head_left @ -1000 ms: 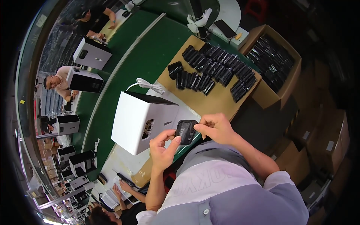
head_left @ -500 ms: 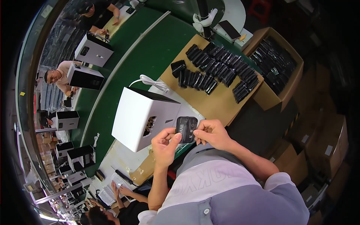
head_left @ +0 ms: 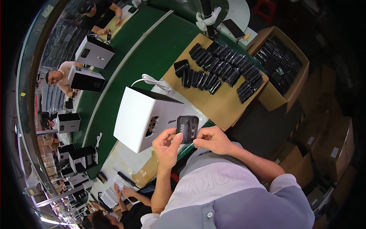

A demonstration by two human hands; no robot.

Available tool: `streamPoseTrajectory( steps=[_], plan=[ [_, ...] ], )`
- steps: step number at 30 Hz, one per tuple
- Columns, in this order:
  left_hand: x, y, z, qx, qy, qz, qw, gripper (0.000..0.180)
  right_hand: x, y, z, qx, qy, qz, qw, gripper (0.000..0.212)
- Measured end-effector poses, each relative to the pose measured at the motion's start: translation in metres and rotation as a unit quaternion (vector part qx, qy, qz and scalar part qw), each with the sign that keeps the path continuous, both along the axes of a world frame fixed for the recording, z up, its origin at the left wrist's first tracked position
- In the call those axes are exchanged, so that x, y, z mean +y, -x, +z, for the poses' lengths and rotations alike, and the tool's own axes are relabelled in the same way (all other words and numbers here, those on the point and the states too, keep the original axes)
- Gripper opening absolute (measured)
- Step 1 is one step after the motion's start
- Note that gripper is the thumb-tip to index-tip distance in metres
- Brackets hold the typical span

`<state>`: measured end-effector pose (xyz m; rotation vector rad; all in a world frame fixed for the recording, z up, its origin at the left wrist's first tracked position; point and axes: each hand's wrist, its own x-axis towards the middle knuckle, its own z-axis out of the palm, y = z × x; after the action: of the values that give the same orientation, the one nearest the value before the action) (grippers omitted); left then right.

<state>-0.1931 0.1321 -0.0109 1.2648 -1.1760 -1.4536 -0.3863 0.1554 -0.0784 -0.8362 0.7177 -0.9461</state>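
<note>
A small black control panel (head_left: 187,129) with rounded corners and button icons is held up before my waist. My left hand (head_left: 166,148) pinches its left edge, thumb on the face. At its lower right edge, the thumb and curled fingers of my right hand (head_left: 214,140) close on the panel; the exact grip is partly hidden. Just beyond my left hand stands a white box-shaped appliance (head_left: 133,118) with a black side. The face toward me has a cut-out (head_left: 152,126) with parts showing inside. A bundled white cable (head_left: 155,81) lies behind it.
On a cardboard sheet (head_left: 176,82) lie several rows of black wrapped pieces (head_left: 221,63). An open carton (head_left: 301,82) of similar pieces stands to the right. The green conveyor (head_left: 110,103) carries more appliances at left. Co-workers sit along the line; one person's hands (head_left: 124,191) are at lower left.
The panel has moved slightly up and left, away from my body. My right hand has shifted down along its right edge, with the fingers less spread around it.
</note>
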Motion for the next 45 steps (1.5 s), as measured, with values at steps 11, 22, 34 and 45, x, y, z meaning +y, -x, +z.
streamPoseTrajectory(
  steps=[11, 22, 34, 45],
  plan=[
    [0.008, 0.011, -0.002, -0.035, 0.018, 0.005, 0.999, 0.021, -0.005, -0.001, 0.01, 0.109, 0.036, -0.152, 0.982, 0.018],
    [0.012, 0.021, -0.01, -0.116, 0.061, 0.0, 0.991, 0.021, -0.007, -0.007, 0.014, 0.181, 0.162, -0.212, 0.947, 0.007],
    [0.011, 0.016, -0.008, -0.387, 0.268, -0.097, 0.877, 0.037, -0.02, -0.017, -0.002, 0.063, 0.028, -0.139, 0.988, 0.017],
    [-0.148, -0.146, 0.057, -0.548, 0.32, 0.028, 0.772, 0.027, -0.02, -0.003, -0.013, 0.011, 0.007, -0.104, 0.995, 0.019]
  ],
)
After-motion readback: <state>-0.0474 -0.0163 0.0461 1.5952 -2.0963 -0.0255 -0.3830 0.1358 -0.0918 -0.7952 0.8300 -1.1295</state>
